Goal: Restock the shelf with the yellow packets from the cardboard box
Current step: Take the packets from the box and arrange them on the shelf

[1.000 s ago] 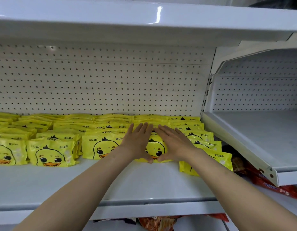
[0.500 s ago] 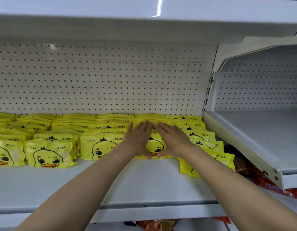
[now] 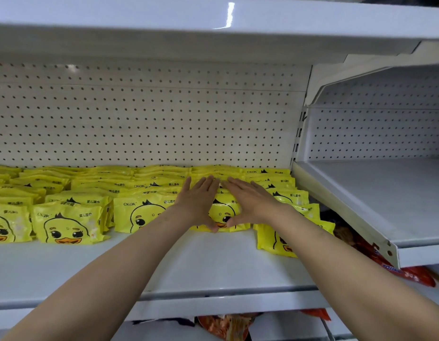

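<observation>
A yellow packet (image 3: 222, 214) lies at the front of its row, mid-shelf (image 3: 213, 262), under both flat hands. Left hand (image 3: 197, 201) and right hand (image 3: 250, 203) press it with straight, released fingers. Best pushed evenly rearward, square to neighbouring packets (image 3: 139, 212).

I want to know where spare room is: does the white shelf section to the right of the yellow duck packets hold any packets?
No, the right shelf section shows only bare white surface.
</observation>
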Action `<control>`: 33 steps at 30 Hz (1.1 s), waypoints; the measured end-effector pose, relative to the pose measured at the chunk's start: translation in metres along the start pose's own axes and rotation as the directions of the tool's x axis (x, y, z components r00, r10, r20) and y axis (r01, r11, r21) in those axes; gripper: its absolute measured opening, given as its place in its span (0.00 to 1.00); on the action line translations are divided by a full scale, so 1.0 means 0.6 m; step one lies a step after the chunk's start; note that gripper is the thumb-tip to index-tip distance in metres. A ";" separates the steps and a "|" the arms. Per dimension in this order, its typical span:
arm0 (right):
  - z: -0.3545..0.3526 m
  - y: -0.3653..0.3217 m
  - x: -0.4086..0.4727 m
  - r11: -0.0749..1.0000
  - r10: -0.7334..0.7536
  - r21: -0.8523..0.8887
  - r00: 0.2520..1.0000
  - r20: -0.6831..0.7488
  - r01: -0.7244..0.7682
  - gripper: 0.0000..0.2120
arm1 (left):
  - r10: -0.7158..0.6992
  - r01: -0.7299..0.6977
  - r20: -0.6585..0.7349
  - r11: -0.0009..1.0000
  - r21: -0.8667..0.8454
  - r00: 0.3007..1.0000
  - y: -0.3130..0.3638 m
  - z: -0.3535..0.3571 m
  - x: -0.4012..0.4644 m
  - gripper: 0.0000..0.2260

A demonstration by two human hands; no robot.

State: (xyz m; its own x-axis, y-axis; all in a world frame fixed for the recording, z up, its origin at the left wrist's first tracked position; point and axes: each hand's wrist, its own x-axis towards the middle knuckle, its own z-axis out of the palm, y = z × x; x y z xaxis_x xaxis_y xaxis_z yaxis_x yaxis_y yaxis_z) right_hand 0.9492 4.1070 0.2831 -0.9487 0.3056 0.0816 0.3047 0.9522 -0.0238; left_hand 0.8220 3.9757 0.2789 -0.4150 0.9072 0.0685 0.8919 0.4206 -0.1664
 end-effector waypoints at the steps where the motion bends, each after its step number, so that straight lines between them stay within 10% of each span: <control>1: -0.010 0.005 -0.009 1.000 0.002 0.009 1.000 -0.001 -0.002 0.56 | -0.004 0.003 0.011 1.000 0.005 1.000 -0.001 -0.001 -0.001 0.62; 21: -0.059 0.151 -0.202 0.973 0.212 -0.141 0.943 0.256 -0.180 0.56 | 0.277 -0.270 0.108 0.960 -0.077 0.955 0.239 -0.055 0.009 0.56; 33: -0.032 0.143 -0.175 0.933 0.112 -0.330 0.986 -0.122 -0.147 0.31 | 0.084 -0.079 -0.147 0.996 0.041 0.985 0.251 -0.020 0.022 0.46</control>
State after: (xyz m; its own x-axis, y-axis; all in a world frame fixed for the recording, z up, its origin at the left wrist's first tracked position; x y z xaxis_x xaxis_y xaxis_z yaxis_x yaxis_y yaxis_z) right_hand 1.0766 4.1567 0.2913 -0.8911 0.4077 0.1992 0.4512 0.8424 0.2944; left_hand 0.9530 4.0513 0.2663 -0.3075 0.9306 0.1985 0.9136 0.3471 -0.2117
